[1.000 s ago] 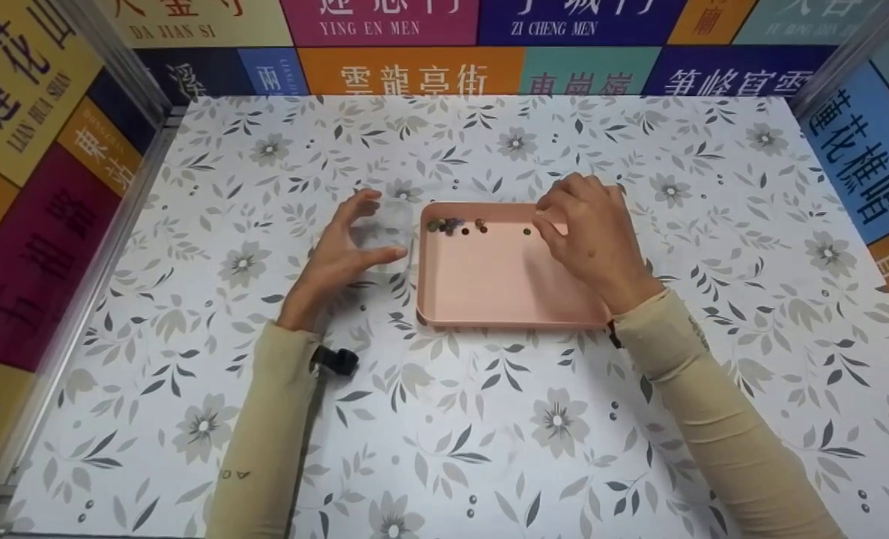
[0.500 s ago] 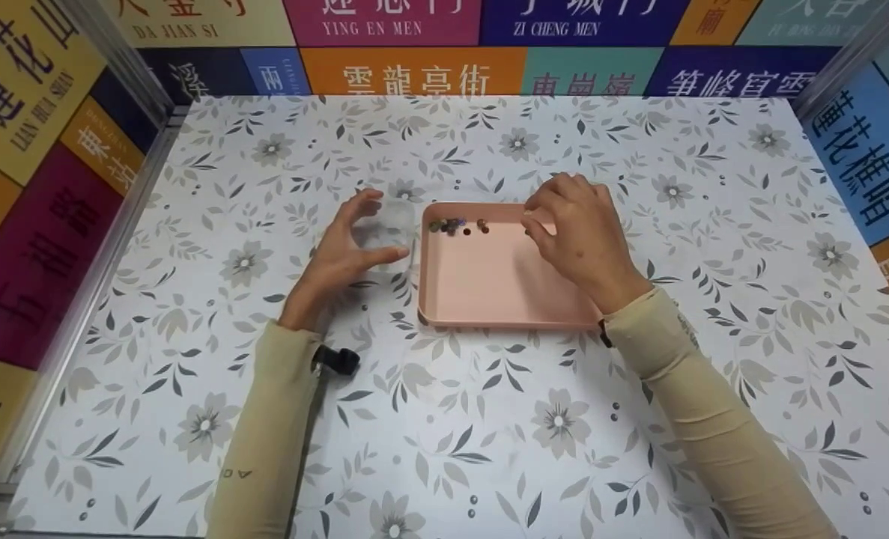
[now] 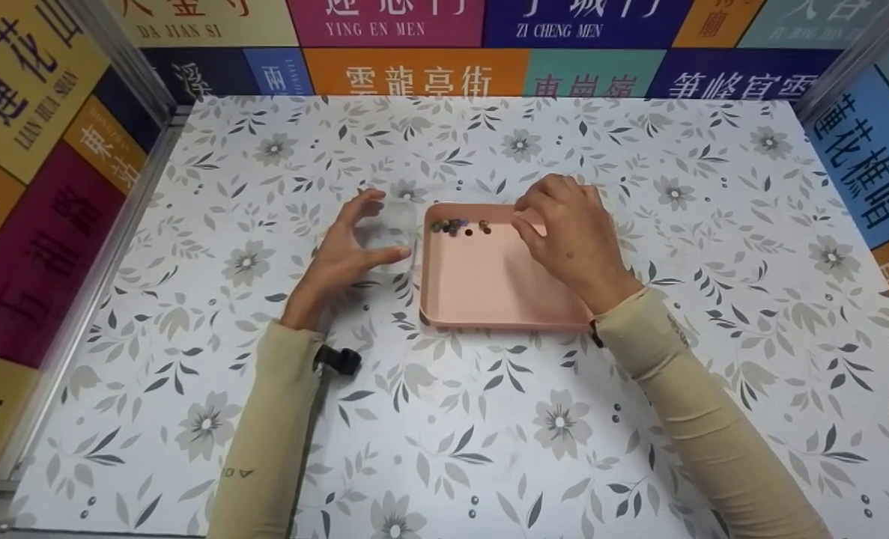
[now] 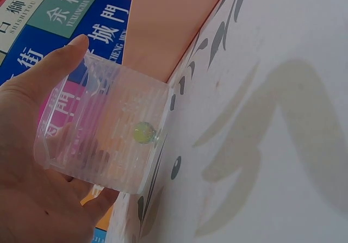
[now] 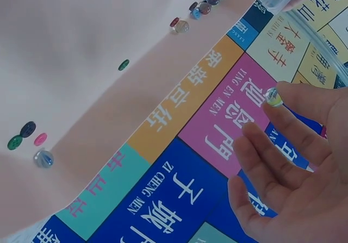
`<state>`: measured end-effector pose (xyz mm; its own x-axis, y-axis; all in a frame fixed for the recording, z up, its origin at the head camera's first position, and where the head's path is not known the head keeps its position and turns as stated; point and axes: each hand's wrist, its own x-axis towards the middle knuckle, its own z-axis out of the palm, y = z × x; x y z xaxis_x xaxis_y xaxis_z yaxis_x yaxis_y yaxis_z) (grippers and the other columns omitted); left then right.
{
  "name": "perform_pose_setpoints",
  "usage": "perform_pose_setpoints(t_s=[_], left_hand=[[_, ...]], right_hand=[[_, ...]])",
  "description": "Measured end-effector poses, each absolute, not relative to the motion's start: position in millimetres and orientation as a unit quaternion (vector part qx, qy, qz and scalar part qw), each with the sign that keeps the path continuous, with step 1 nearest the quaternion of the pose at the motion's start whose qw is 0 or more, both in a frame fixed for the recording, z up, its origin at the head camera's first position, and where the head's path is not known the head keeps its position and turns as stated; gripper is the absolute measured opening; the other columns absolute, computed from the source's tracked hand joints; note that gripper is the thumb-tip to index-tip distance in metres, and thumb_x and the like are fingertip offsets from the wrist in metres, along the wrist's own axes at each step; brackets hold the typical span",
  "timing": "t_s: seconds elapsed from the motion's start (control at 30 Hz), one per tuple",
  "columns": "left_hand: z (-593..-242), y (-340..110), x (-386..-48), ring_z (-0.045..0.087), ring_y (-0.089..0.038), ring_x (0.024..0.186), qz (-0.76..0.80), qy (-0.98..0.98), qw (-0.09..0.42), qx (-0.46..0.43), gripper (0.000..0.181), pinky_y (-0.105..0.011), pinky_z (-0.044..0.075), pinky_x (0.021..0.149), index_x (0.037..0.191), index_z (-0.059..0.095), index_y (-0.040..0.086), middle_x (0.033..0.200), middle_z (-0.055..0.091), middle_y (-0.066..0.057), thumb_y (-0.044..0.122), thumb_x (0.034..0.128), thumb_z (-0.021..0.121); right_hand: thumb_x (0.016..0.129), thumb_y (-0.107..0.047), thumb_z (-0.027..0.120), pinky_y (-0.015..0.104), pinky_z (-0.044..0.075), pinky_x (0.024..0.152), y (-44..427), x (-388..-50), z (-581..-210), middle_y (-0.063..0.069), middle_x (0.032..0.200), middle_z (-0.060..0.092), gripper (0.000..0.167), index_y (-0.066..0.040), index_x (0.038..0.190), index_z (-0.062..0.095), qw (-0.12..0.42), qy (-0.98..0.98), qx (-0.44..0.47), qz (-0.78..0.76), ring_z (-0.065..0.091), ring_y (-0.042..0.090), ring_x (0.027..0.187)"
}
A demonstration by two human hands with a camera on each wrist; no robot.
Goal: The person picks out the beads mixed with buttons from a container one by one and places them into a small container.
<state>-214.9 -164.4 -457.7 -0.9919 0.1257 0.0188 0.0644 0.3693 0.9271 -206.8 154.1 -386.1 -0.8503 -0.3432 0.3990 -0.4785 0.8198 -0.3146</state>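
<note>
My left hand curves its thumb and fingers round a clear ribbed plastic container standing left of the tray. Low inside it, one yellow-green marble shows through the wall. Over the right part of the pink tray, my right hand pinches a clear marble with yellow in it between thumb and forefinger. Inside the tray, marbles and small coloured discs lie by the far wall: a cluster at the left corner, a lone green disc, and a clear-blue marble near several discs.
The tray and container stand on a table covered in floral print. Upright panels with coloured lettering enclose its back and sides. A black wrist strap piece shows at the left sleeve.
Over the last second my right hand has moved a little left above the tray, covering a dark green piece seen earlier beside its fingertips. The left hand and container stay put.
</note>
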Motion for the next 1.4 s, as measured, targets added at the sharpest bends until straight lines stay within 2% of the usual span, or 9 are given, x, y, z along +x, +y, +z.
perform_pose_setpoints(t_s=[0.33, 0.57, 1.03, 1.4], left_hand=[[-457.2, -164.3, -215.4, 0.047, -0.035, 0.146, 0.558, 0.827, 0.032, 0.051, 0.095, -0.053, 0.041, 0.121, 0.157, 0.041, 0.022, 0.158, 0.045, -0.012, 0.028, 0.0770, 0.094], [-457.7, -164.8, -216.6, 0.048, -0.036, 0.144, 0.561, 0.825, 0.030, 0.066, 0.095, -0.054, 0.041, 0.120, 0.156, 0.041, 0.016, 0.158, 0.045, -0.015, 0.026, 0.0776, 0.093], [-457.5, -165.2, -215.4, 0.049, -0.036, 0.145, 0.574, 0.816, 0.049, 0.053, 0.097, -0.054, 0.043, 0.120, 0.158, 0.039, 0.020, 0.160, 0.043, -0.013, 0.027, 0.0777, 0.093], [-457.4, -165.8, -215.9, 0.048, -0.037, 0.145, 0.569, 0.819, 0.043, 0.055, 0.097, -0.054, 0.042, 0.120, 0.158, 0.040, 0.021, 0.159, 0.043, -0.013, 0.028, 0.0775, 0.093]], right_hand=[[0.098, -0.023, 0.073, 0.050, 0.048, 0.100, 149.9, -205.9, -387.5, 0.010, 0.113, 0.071, 0.020, -0.006, 0.106, 0.077, 0.165, -0.937, 0.234, 0.198, 0.063, 0.032, 0.116], [0.096, -0.021, 0.076, 0.048, 0.047, 0.097, 148.2, -206.9, -388.2, 0.011, 0.111, 0.071, 0.019, -0.005, 0.105, 0.077, 0.173, -0.930, 0.245, 0.211, 0.064, 0.033, 0.112], [0.097, -0.022, 0.075, 0.047, 0.046, 0.098, 143.2, -207.4, -389.8, 0.011, 0.111, 0.071, 0.020, -0.005, 0.106, 0.077, 0.170, -0.929, 0.246, 0.216, 0.065, 0.031, 0.111], [0.097, -0.020, 0.074, 0.048, 0.045, 0.101, 140.5, -207.7, -388.3, 0.011, 0.110, 0.070, 0.018, -0.005, 0.107, 0.077, 0.171, -0.921, 0.259, 0.234, 0.063, 0.032, 0.111]])
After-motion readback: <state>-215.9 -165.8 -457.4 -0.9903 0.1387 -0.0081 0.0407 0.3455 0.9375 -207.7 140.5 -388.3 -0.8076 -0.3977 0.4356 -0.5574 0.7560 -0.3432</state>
